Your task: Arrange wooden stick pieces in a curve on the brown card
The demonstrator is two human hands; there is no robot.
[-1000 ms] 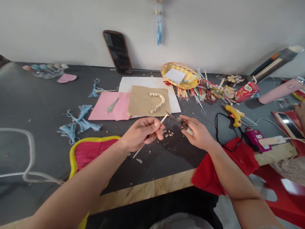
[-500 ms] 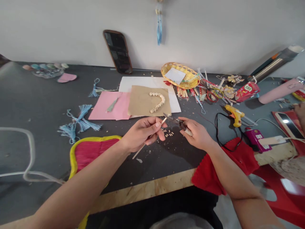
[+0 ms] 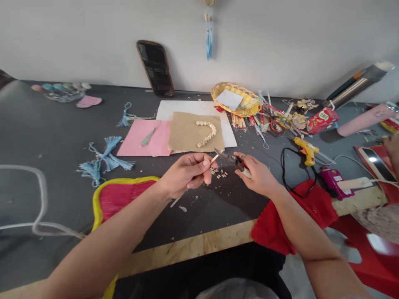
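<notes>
Pinched between the fingers of my left hand (image 3: pixel 190 173) is a thin pale wooden stick (image 3: pixel 175 202), slanting up to the right. My right hand (image 3: pixel 257 174) is closed around the handles of a pair of pliers or cutters (image 3: pixel 230 158). Their jaws meet the stick's upper end; whether they bite into it I cannot tell. Below the jaws, small cut pieces of stick (image 3: pixel 222 174) lie scattered on the dark table. Just beyond, a curved row of small pale pieces (image 3: pixel 212 132) rests on a brown sheet (image 3: pixel 183 131).
A pink sheet (image 3: pixel 134 139) and blue tassels (image 3: pixel 107 155) lie left. A phone (image 3: pixel 156 68) leans on the wall. Behind stands a yellow basket (image 3: pixel 218 88). Rightward are a yellow glue gun (image 3: pixel 307 150), a purple box (image 3: pixel 335 182), red cloth (image 3: pixel 299 220) and another person's hand (image 3: pixel 392 145).
The stick has slid slightly down and left with my left hand's fingers curling in more. The pliers stay at its upper end, almost unmoved.
</notes>
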